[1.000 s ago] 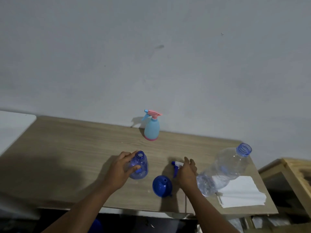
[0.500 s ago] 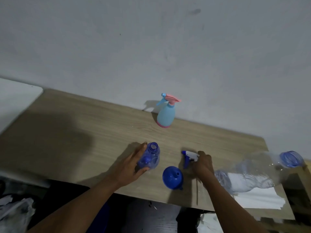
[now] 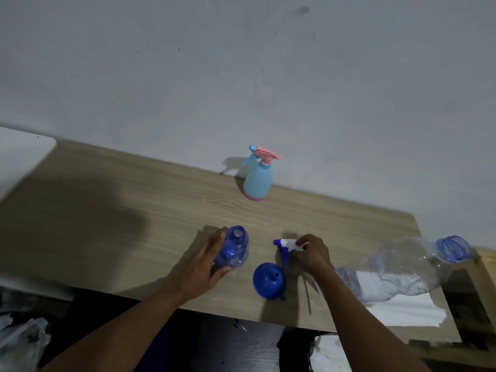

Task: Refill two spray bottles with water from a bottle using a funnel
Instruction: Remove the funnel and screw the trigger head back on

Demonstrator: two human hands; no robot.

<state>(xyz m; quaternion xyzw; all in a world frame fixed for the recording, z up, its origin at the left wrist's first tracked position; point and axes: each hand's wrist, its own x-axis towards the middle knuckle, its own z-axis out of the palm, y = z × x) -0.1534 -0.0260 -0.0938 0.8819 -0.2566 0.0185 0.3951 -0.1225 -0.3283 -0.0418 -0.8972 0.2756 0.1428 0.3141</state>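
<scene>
On the table, right hand (image 3: 312, 252) still pinched the sprayer (image 3: 288, 244), parked by the funnel (image 3: 268, 280); left hand (image 3: 204, 264) kept cupping the open bottle (image 3: 234, 248), barely anything moved, so funnel probably went in next

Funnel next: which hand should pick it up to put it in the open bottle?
Probably the right hand. The funnel lies close beside it, while the left hand is busy holding the open bottle. The right hand would first have to let go of the sprayer it pinches.
</scene>
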